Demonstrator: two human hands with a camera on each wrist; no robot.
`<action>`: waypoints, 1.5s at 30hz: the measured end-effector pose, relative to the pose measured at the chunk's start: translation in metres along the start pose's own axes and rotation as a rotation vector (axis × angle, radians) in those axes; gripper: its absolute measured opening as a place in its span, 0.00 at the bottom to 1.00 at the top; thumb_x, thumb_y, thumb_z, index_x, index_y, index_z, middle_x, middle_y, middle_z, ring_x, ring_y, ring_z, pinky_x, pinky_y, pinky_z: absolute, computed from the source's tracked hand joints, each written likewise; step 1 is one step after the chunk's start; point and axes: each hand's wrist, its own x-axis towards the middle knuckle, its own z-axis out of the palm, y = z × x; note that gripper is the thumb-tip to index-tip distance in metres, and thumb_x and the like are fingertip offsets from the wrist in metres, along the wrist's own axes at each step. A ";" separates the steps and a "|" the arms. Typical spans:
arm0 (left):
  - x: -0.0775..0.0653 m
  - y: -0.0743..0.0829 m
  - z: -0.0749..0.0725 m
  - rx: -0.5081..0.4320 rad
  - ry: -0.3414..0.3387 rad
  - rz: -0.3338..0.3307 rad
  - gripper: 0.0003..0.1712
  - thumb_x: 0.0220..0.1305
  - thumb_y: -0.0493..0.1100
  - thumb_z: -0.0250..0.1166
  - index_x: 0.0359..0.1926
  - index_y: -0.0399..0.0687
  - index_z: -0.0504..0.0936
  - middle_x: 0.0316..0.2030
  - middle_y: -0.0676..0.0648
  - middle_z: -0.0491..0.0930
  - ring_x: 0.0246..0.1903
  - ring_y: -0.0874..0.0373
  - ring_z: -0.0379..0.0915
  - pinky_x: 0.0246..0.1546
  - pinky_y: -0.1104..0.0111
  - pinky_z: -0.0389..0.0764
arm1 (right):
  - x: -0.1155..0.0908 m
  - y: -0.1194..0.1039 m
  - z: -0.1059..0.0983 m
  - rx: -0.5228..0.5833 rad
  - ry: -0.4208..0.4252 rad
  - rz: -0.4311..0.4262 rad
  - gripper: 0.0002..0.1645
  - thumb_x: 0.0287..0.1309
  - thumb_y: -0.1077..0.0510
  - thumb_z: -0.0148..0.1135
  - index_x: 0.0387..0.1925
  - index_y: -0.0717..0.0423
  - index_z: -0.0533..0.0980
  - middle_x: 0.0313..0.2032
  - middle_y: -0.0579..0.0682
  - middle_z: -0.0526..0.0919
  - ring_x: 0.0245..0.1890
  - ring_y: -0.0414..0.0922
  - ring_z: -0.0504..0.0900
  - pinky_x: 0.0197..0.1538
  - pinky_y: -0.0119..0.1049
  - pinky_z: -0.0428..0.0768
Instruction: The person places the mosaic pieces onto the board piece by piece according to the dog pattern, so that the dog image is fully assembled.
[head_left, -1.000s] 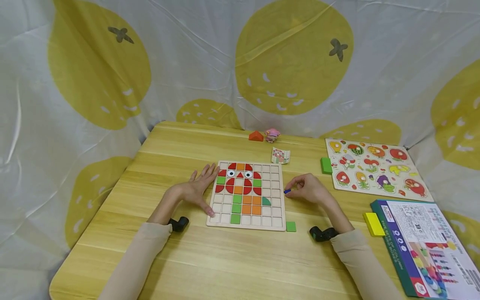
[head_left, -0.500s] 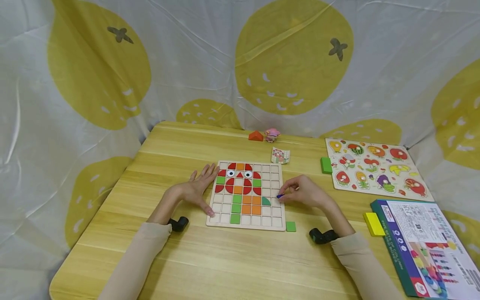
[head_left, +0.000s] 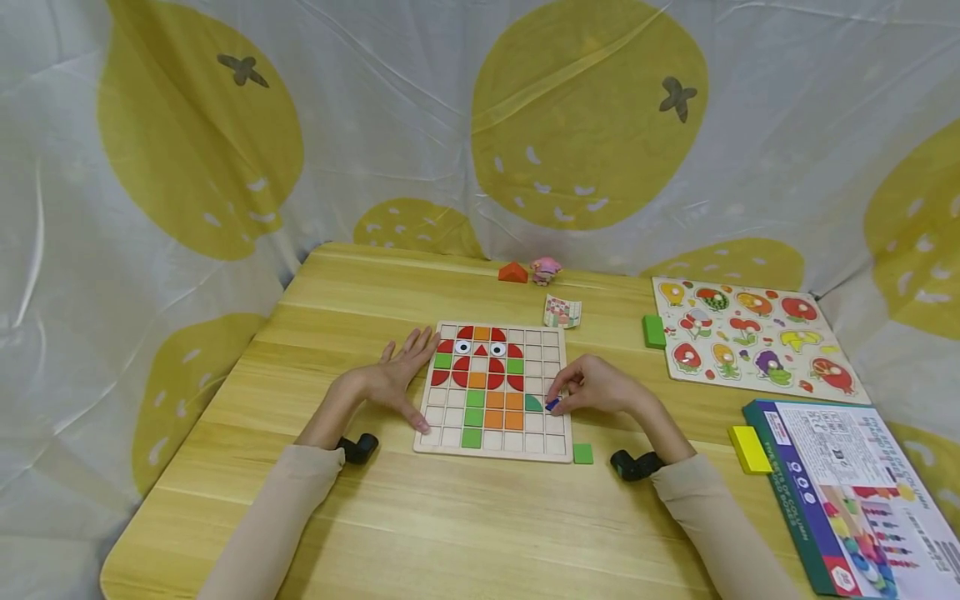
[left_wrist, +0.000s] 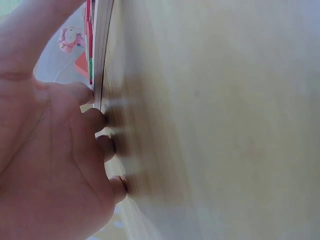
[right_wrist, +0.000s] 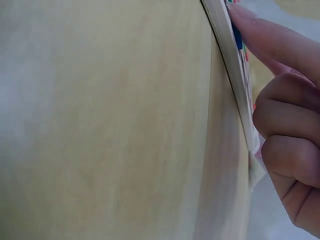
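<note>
A wooden grid board (head_left: 491,455) lies on the table, with red, orange and green tiles and two eye tiles set in its squares. My left hand (head_left: 390,385) is spread at the board's left edge, thumb at the lower left corner. With thumb and finger, my right hand (head_left: 596,385) pinches a small blue tile (head_left: 552,405) over the right part of the grid. Just left of that tile sits a teal quarter-circle tile (head_left: 532,403). In the right wrist view the blue tile (right_wrist: 237,37) shows at the board's edge under the fingertips; the other fingers are curled.
A loose green square tile (head_left: 582,453) lies by the board's lower right corner. Behind the board are a picture card (head_left: 562,312), a red block (head_left: 513,272) and a pink figurine (head_left: 546,270). On the right lie a fruit puzzle (head_left: 757,342), a box (head_left: 847,500), and green and yellow blocks (head_left: 749,450).
My right hand has carried the blue tile left and slightly toward me, from beside the board's right edge to over the squares beside the teal tile. The left hand has stayed put.
</note>
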 end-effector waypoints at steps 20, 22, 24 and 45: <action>-0.002 0.002 -0.001 0.021 0.007 -0.003 0.86 0.30 0.69 0.78 0.76 0.48 0.26 0.75 0.41 0.19 0.75 0.41 0.15 0.71 0.37 0.28 | 0.005 0.007 0.000 0.082 -0.049 -0.010 0.07 0.48 0.57 0.74 0.32 0.48 0.86 0.17 0.43 0.69 0.19 0.36 0.63 0.23 0.24 0.59; -0.002 0.002 -0.001 0.024 0.008 -0.003 0.86 0.30 0.69 0.78 0.76 0.48 0.26 0.75 0.42 0.19 0.75 0.41 0.15 0.71 0.37 0.28 | 0.005 0.008 0.000 0.083 -0.050 -0.012 0.07 0.47 0.57 0.75 0.32 0.48 0.86 0.17 0.43 0.68 0.19 0.36 0.62 0.23 0.24 0.59; -0.002 0.002 -0.001 0.021 0.006 -0.004 0.86 0.30 0.69 0.78 0.76 0.48 0.26 0.75 0.42 0.18 0.75 0.41 0.15 0.71 0.37 0.28 | 0.004 0.007 0.000 0.081 -0.051 -0.019 0.08 0.47 0.57 0.74 0.33 0.48 0.86 0.17 0.44 0.69 0.19 0.36 0.63 0.23 0.25 0.59; -0.001 0.000 0.000 0.004 -0.001 0.003 0.86 0.32 0.67 0.79 0.75 0.47 0.26 0.75 0.40 0.18 0.75 0.39 0.15 0.69 0.35 0.27 | -0.065 0.014 0.008 0.182 -0.029 0.092 0.23 0.42 0.56 0.78 0.45 0.53 0.83 0.17 0.45 0.60 0.19 0.36 0.59 0.23 0.26 0.59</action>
